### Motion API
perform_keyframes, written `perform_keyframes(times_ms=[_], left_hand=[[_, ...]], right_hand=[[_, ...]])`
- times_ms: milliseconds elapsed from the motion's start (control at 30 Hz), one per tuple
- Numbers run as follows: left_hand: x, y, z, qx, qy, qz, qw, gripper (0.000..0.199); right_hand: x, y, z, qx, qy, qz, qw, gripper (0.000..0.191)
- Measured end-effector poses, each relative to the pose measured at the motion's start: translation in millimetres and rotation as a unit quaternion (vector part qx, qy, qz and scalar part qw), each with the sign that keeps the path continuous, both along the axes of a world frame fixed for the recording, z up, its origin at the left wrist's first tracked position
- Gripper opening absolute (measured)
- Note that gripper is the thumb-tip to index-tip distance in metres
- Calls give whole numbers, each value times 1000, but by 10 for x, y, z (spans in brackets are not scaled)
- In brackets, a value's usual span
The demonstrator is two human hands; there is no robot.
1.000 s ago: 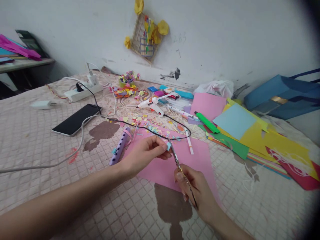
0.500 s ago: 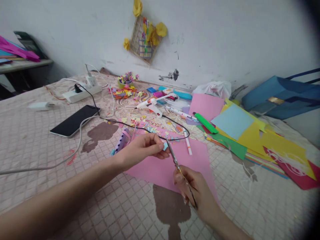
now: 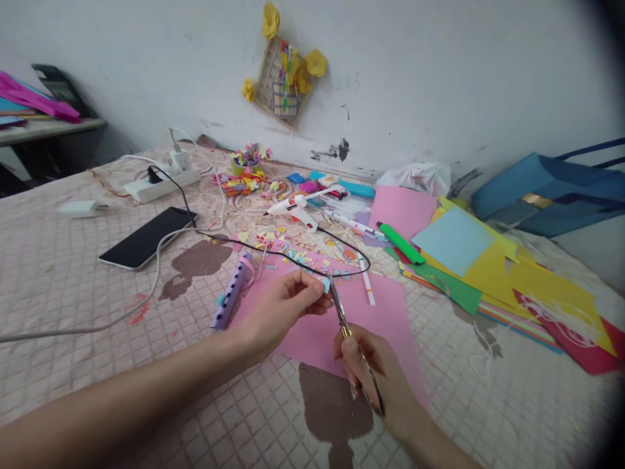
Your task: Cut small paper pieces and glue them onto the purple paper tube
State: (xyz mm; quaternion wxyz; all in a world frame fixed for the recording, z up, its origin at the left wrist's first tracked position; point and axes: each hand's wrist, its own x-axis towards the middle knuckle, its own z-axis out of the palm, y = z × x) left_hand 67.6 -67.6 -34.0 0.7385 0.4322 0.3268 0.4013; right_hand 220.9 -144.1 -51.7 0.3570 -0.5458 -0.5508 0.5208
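Between the thumb and fingers of my left hand [image 3: 300,296] is a small light blue paper piece [image 3: 325,284]. My right hand [image 3: 374,365] is closed round the handles of a pair of scissors [image 3: 342,319], whose blades point away from me and lie right beside the blue piece. Whether the blades touch the paper I cannot tell. Both hands are above a pink paper sheet [image 3: 390,326] on the table. Small coloured paper scraps [image 3: 293,251] are strewn over its far part. A purple tube with dark dots [image 3: 232,293] lies left of my left hand.
A white glue gun [image 3: 295,208] lies beyond the scraps, its black cord looping across the pink sheet. At the left are a tablet-like black device [image 3: 149,238] and a power strip [image 3: 161,185]. Coloured paper sheets [image 3: 488,273] and a green cutter [image 3: 401,242] lie to the right.
My left hand has shifted slightly, uncovering more of the dotted tube. The scissors stay beside the blue paper piece, which looks slightly turned. Both hands keep their grip.
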Motion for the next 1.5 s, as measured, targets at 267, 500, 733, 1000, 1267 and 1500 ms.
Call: perform_keyframes(times_ms=[267,500,733,1000,1267,1500], left_hand=[[30,-28,-30,16,12,23,1000,16],[54,-43,-12,12,10,39,999,16],[64,-51,-16,14,17,47,999,16],[75,-57,-17,16,18,57,998,16],[66,-52,-39,13,6,46,999,15],[-22,61,-25,9,-16,-24,1000,16]], right_hand=[[-1,3,-34,13,-13,-12,1000,44],[-11,14,-22,7,-8,-18,1000,43],[-1,10,-31,10,-14,-19,1000,41],[-8,19,-38,3,-27,-26,999,41],[0,27,-52,-3,-15,-30,999,41],[102,66,110,-35,-3,25,999,48]])
